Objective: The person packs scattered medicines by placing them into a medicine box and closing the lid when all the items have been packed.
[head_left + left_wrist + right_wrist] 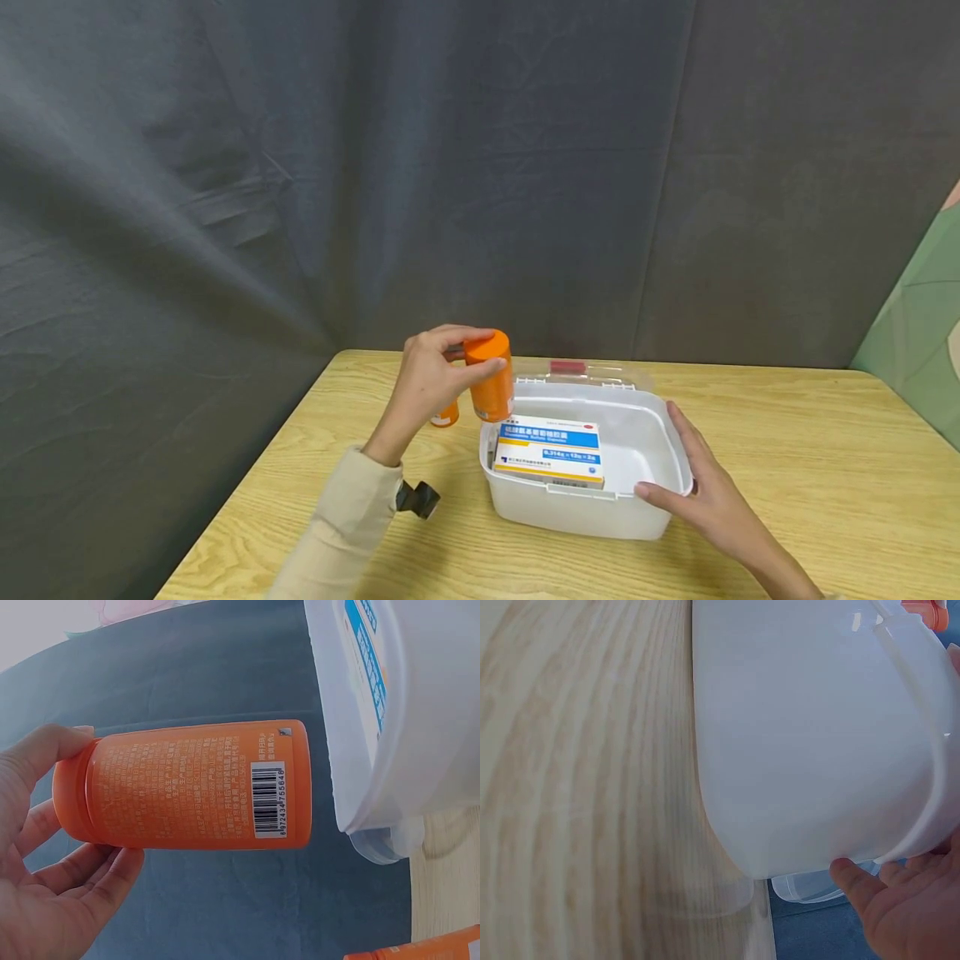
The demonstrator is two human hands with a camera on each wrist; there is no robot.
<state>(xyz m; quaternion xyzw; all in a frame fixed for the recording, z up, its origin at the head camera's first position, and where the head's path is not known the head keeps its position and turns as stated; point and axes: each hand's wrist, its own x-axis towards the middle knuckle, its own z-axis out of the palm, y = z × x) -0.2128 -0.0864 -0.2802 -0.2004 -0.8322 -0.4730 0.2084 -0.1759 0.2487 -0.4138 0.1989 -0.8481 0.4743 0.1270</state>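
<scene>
In the head view my left hand (435, 371) holds an orange bottle (492, 387) upright by its cap, just above the left end of a white plastic box (577, 512). Close up in the left wrist view, thumb and fingers grip the cap of the orange bottle (195, 784), whose label with a barcode faces the camera. My right hand (708, 492) holds the box's right end, thumb at the front rim and fingers along the outer side. Inside the box, at the left, lies a white and blue medicine carton (551, 450).
A second orange bottle (446, 415) stands on the wooden table (810, 467) left of the box, partly behind my left hand. The box's clear lid (600, 372), with a red latch (567, 367), is folded back behind it. A dark curtain (510, 167) hangs along the back.
</scene>
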